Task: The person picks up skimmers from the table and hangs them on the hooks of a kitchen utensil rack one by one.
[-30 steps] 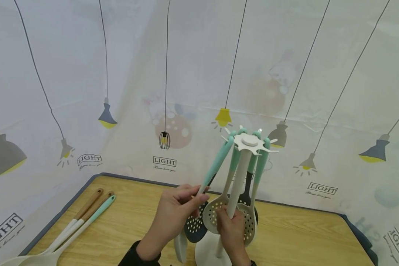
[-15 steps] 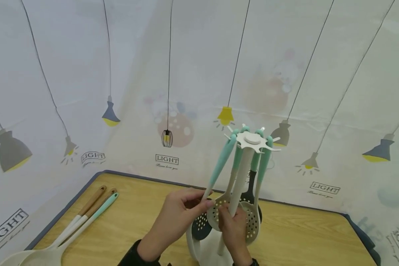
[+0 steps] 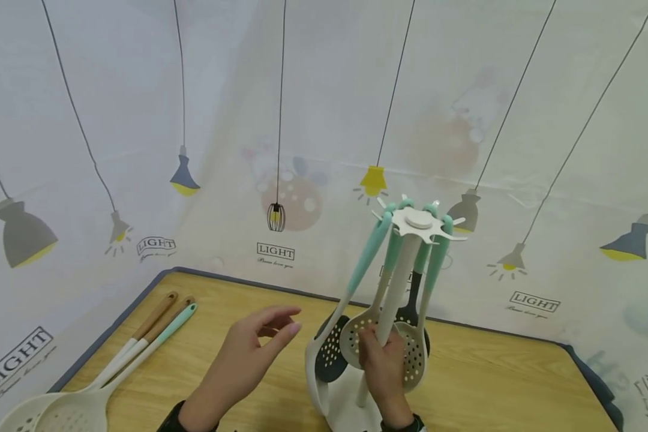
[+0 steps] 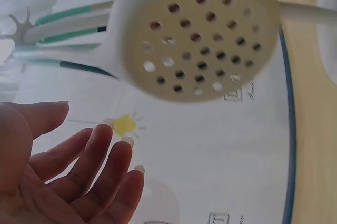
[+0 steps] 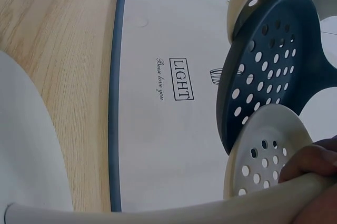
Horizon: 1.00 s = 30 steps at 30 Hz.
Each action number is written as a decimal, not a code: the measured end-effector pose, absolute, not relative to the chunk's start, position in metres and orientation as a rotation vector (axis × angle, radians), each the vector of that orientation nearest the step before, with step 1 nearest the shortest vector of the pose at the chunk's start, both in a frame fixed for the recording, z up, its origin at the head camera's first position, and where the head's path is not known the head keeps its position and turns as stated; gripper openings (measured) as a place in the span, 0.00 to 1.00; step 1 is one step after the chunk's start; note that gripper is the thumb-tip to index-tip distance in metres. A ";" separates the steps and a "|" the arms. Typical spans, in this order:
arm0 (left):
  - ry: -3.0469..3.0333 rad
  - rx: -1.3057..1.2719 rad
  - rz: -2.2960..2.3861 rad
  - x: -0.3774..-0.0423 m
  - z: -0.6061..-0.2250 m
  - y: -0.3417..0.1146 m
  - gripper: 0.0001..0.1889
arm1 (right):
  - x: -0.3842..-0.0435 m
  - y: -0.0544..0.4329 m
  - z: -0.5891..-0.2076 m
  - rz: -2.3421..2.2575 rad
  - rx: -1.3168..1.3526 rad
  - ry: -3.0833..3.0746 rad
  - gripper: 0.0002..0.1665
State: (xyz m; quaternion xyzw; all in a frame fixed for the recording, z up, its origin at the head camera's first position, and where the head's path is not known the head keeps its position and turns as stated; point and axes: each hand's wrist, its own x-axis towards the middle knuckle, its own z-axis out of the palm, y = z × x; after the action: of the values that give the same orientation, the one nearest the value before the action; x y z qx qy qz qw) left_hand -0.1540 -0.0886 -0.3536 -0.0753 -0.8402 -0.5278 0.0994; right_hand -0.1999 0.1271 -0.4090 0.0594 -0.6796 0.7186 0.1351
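In the head view my right hand (image 3: 383,366) grips the white pole (image 3: 398,288) of a utensil stand. The stand's hooked top (image 3: 418,223) and round base (image 3: 351,396) are white. From the hooks hang several mint-handled utensils, among them a dark skimmer (image 3: 332,351) and a beige skimmer (image 3: 413,357). Leftmost hangs a pale skimmer (image 3: 317,375), its face large in the left wrist view. My left hand (image 3: 248,354) is held apart to its left, fingers gently bent and holding nothing. The right wrist view has perforated heads, including a dark skimmer (image 5: 274,71), beyond the gripped pole.
To the left on the wooden table (image 3: 464,372) lie a mint-handled skimmer (image 3: 81,411) and two utensils with brown wooden handles (image 3: 156,315). Dark blue trim (image 3: 237,279) lines the table edge. Behind it hangs a lamp-printed cloth (image 3: 324,120).
My left hand has let go of the pale skimmer's shaft and drawn away left. That skimmer now hangs from the stand by itself. The right hand keeps its grip on the pole.
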 end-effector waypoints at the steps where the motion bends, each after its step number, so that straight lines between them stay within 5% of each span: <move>1: -2.491 -0.206 -1.553 -0.154 -0.356 -0.092 0.12 | -0.200 0.127 -0.409 2.085 0.174 -1.966 0.20; 14: -2.712 -0.015 -1.273 -0.154 -0.390 -0.136 0.11 | -0.201 0.127 -0.410 2.057 0.163 -2.001 0.20; 30: -2.943 0.281 -0.585 -0.161 -0.428 -0.234 0.25 | -0.200 0.127 -0.410 2.039 0.202 -1.985 0.21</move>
State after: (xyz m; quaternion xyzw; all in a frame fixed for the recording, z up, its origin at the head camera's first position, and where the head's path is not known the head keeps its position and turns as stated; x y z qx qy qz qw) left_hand -0.1608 -0.2339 -0.4276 0.0932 -0.9745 -0.1936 0.0640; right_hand -0.2003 0.1268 -0.4097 0.0700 -0.6885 0.7073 0.1438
